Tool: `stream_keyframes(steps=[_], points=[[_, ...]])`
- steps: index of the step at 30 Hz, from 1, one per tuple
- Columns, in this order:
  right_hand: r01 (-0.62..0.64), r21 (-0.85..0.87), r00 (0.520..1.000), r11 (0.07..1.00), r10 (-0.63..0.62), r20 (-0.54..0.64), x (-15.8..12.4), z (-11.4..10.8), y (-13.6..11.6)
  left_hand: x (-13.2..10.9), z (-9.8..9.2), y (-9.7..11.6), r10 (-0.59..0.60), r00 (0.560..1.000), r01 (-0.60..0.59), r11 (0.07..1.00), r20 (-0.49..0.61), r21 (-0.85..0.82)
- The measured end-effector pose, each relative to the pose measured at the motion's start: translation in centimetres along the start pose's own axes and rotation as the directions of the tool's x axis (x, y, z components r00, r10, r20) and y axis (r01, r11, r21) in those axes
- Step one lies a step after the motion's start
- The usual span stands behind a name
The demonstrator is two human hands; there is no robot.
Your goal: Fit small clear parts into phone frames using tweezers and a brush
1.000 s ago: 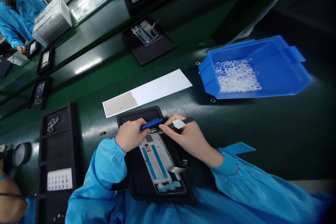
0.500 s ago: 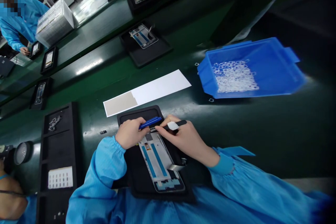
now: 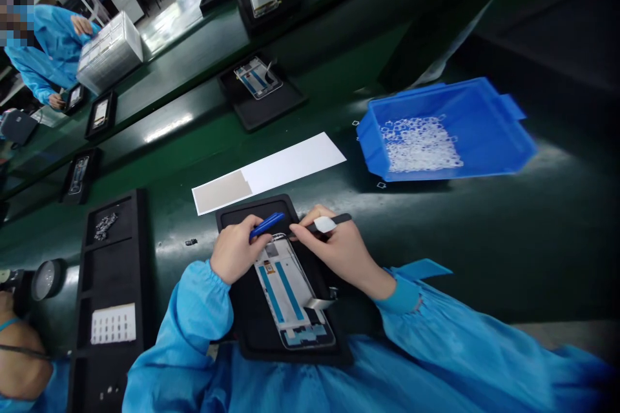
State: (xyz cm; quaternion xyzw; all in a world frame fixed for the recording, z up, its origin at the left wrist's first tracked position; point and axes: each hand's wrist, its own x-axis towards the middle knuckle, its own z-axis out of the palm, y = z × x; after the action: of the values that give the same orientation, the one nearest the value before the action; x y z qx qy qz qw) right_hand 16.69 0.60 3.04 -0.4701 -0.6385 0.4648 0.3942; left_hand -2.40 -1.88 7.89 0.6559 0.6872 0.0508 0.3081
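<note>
A phone frame (image 3: 292, 297) with two blue strips lies on a black tray (image 3: 247, 329) in front of me. My left hand (image 3: 237, 247) is closed round a blue pen-like tool (image 3: 267, 224), its thumb at the frame's top left corner. My right hand (image 3: 341, 248) pinches dark tweezers (image 3: 343, 218) with a white piece on them; their tip is at the frame's top edge. A silvery flex strip (image 3: 320, 304) sticks out at the frame's right side.
Beyond the tray lies a white strip of paper (image 3: 295, 158). At the right stands a blue bin (image 3: 489, 135) of small white rings. A black compartment tray (image 3: 109, 277) is at the left. Another phone frame (image 3: 258, 77) lies farther back. A person in blue (image 3: 48, 39) works at the upper left.
The view has shifted slightly. The blue tool has tilted and moved a little left, and my right hand has drawn slightly away from my left. The far person's hand now shows above the box stack.
</note>
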Motion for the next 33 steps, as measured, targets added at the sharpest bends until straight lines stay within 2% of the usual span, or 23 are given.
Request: stream_keyframes(steps=[2, 4, 6, 9, 12, 15, 17, 19, 20, 22, 24, 26, 27, 28, 29, 31, 33], points=[[-0.037, 0.094, 0.996, 0.995, 0.045, -0.081, 0.3, -0.3, 0.0, -2.4, 0.2, -0.9, -0.032, 0.984, 0.015, 0.995, -0.176, -0.098], [-0.053, 0.142, 0.987, 0.988, 0.074, -0.143, 0.4, -0.3, 0.1, -5.3, 0.7, -2.2, -0.091, 0.944, 0.039, 0.986, -0.316, -0.164], [-0.042, 0.16, 0.985, 0.986, 0.067, -0.157, 0.3, -0.1, 0.3, -8.4, 1.8, -3.6, -0.149, 0.916, 0.085, 0.979, -0.373, -0.183], [-0.01, 0.207, 0.99, 0.978, 0.04, -0.137, -0.2, 1.1, 0.6, -12.1, 4.5, -4.8, -0.254, 0.903, 0.198, 0.962, -0.348, -0.189], [-0.018, 0.248, 0.989, 0.969, 0.053, -0.135, -0.9, 2.4, 0.8, -14.3, 7.8, -4.6, -0.35, 0.906, 0.275, 0.914, -0.236, -0.298], [-0.036, 0.258, 0.986, 0.965, 0.077, -0.15, -0.7, 2.4, 0.7, -15.3, 10.1, -3.9, -0.395, 0.906, 0.267, 0.813, -0.153, -0.517], [-0.062, 0.247, 0.991, 0.967, 0.088, -0.096, 0.0, 1.1, 0.5, -15.4, 10.1, -3.9, -0.421, 0.893, 0.229, 0.727, -0.157, -0.647], [-0.091, 0.226, 0.994, 0.97, 0.102, -0.039, 1.0, -0.9, 0.1, -15.1, 8.4, -4.5, -0.454, 0.869, 0.185, 0.668, -0.198, -0.721], [-0.098, 0.221, 0.992, 0.97, 0.112, -0.052, 1.5, -2.0, -0.2, -14.6, 7.0, -5.0, -0.468, 0.854, 0.16, 0.651, -0.227, -0.742], [-0.096, 0.231, 0.981, 0.968, 0.132, -0.145, 2.3, -3.9, -0.7, -12.9, 3.1, -6.1, -0.5, 0.814, 0.105, 0.627, -0.295, -0.772], [-0.079, 0.229, 0.97, 0.97, 0.127, -0.205, 2.8, -4.7, -1.1, -10.0, -1.4, -7.1, -0.55, 0.731, 0.019, 0.606, -0.402, -0.795], [-0.064, 0.196, 0.981, 0.979, 0.098, -0.169, 3.1, -4.3, -1.2, -6.2, -5.9, -8.1, -0.552, 0.691, -0.059, 0.6, -0.466, -0.798], [-0.06, 0.176, 0.989, 0.983, 0.083, -0.124, 3.2, -3.8, -1.1, -4.1, -7.9, -8.6, -0.558, 0.685, -0.045, 0.61, -0.469, -0.791], [-0.063, 0.159, 0.995, 0.985, 0.074, -0.067, 3.3, -3.2, -0.9, -2.1, -9.8, -9.0, -0.581, 0.676, 0.025, 0.632, -0.452, -0.775], [-0.073, 0.146, 0.997, 0.987, 0.074, -0.007, 3.5, -2.6, -0.6, -0.2, -11.5, -9.5, -0.617, 0.647, 0.118, 0.661, -0.447, -0.741], [-0.1, 0.137, 0.993, 0.986, 0.09, 0.075, 3.6, -1.7, -0.1, 3.1, -14.4, -10.3, -0.639, 0.595, 0.16, 0.689, -0.488, -0.707], [-0.129, 0.166, 0.989, 0.978, 0.116, 0.087, 3.8, -1.4, 0.3, 5.2, -16.4, -10.6, -0.635, 0.543, 0.175, 0.726, -0.55, -0.665]])
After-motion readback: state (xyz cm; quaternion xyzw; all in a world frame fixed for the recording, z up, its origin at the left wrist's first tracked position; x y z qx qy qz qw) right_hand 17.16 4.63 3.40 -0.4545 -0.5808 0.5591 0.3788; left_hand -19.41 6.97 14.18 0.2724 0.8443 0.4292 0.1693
